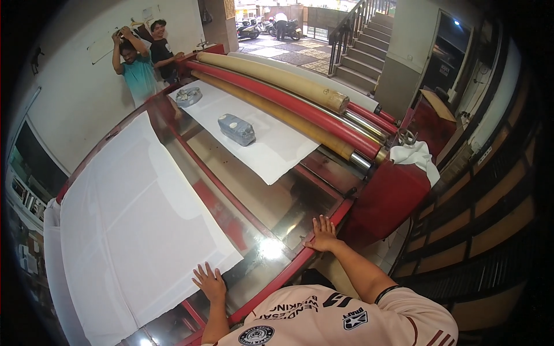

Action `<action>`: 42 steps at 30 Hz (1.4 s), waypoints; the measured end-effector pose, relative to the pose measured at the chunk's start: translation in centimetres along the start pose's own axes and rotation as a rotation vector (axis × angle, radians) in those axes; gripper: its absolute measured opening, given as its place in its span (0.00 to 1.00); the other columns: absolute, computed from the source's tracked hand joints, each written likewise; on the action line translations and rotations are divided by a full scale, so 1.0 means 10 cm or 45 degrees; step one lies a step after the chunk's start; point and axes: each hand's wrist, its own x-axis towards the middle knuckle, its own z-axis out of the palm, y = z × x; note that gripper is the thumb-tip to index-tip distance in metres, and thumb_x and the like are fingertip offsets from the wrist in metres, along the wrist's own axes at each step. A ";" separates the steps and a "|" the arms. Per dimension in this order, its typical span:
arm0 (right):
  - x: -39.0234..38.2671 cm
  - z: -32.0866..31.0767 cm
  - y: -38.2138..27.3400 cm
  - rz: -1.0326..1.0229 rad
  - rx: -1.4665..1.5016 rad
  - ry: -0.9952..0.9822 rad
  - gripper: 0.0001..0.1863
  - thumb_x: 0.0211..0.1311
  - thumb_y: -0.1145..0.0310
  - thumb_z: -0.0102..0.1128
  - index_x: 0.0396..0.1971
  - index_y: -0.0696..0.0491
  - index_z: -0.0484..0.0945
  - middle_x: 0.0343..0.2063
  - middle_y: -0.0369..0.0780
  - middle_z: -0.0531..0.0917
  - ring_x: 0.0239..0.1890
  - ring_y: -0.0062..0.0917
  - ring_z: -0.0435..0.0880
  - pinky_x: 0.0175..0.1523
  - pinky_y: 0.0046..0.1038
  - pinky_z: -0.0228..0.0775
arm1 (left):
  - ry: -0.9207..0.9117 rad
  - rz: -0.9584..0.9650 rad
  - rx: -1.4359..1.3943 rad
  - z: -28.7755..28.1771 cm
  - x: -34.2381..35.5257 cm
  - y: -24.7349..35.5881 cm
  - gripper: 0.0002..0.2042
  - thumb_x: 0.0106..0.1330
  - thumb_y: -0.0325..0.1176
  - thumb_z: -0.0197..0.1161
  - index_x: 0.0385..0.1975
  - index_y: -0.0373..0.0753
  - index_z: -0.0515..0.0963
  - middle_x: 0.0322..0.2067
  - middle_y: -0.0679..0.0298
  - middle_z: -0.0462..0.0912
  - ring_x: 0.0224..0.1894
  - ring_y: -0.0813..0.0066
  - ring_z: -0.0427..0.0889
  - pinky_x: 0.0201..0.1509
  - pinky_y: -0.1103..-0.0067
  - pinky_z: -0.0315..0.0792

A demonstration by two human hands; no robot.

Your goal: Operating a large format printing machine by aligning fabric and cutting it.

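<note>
Left grip [210,284], fingers spread apart, on near edge of broad white sheet [144,219]; right grip [323,237], fingers apart too, resting on red metal rail [288,270]. Beyond: grey block-shaped bundle [238,131] on narrower white sheet [277,151].

White wall [81,86] across the upper left, open front onto daylit patterned paving [277,56], parked motorbikes [247,30] beyond, stairs [365,52] with dark railing [348,33], dark glass door [449,41], pale floor tiles [397,247], seemingly slatted dark panelling [453,252] at the far right, warped by the lens.
</note>
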 end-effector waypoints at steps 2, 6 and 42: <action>-0.01 -0.01 0.00 0.007 0.009 -0.011 0.66 0.55 0.28 0.57 0.77 0.50 0.29 0.77 0.50 0.25 0.78 0.46 0.20 0.77 0.47 0.17 | -0.007 -0.005 0.001 0.00 0.00 0.00 0.26 0.75 0.46 0.50 0.69 0.40 0.66 0.72 0.47 0.58 0.76 0.43 0.47 0.77 0.47 0.36; -0.03 -0.02 0.00 0.015 0.020 -0.003 0.66 0.54 0.27 0.58 0.77 0.50 0.29 0.77 0.50 0.25 0.78 0.45 0.21 0.77 0.46 0.17 | -0.017 -0.002 0.004 0.01 0.00 0.00 0.27 0.75 0.47 0.49 0.69 0.40 0.66 0.72 0.48 0.58 0.76 0.43 0.47 0.77 0.47 0.36; -0.02 -0.03 -0.08 0.049 -0.033 0.003 0.66 0.55 0.28 0.58 0.77 0.49 0.28 0.77 0.48 0.27 0.79 0.44 0.22 0.78 0.46 0.18 | 0.021 0.004 -0.009 0.01 0.01 -0.04 0.27 0.75 0.48 0.49 0.69 0.41 0.67 0.72 0.49 0.59 0.77 0.45 0.47 0.77 0.47 0.37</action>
